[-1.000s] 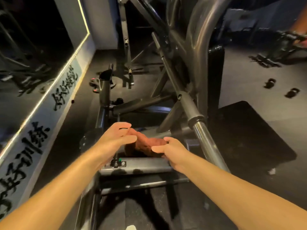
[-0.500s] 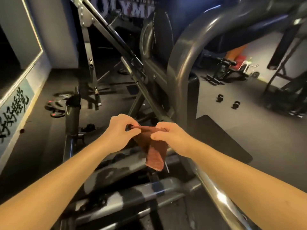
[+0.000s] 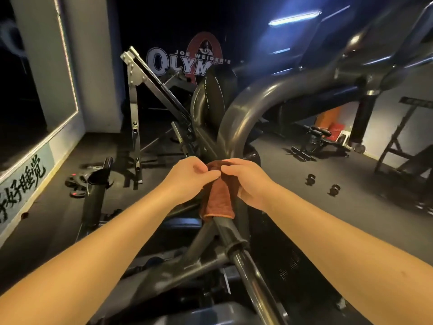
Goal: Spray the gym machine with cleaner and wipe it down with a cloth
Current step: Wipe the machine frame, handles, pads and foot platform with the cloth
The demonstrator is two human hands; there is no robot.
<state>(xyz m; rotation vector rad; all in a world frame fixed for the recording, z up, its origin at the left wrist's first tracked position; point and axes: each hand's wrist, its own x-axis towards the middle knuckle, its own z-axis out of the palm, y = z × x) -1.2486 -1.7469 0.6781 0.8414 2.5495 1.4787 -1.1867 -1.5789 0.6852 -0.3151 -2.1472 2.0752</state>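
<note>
In the middle of the frame both hands meet on a brown cloth [image 3: 219,199] that is draped over the sloping bar [image 3: 234,238] of the gym machine [image 3: 246,109]. The left hand [image 3: 188,178] has its fingers curled, pinching the cloth's upper edge. The right hand [image 3: 249,184] curls over the cloth's other side and pinches the same edge. To my eye the wipe is only being set up. Best to close the cloth fully round the bar, keep the grip snug, and draw it down toward the lower centre, twisting to reach the underside. As for containers, no spray bottle shows anywhere, so I cannot tell whether cleaner is on the bar.
</note>
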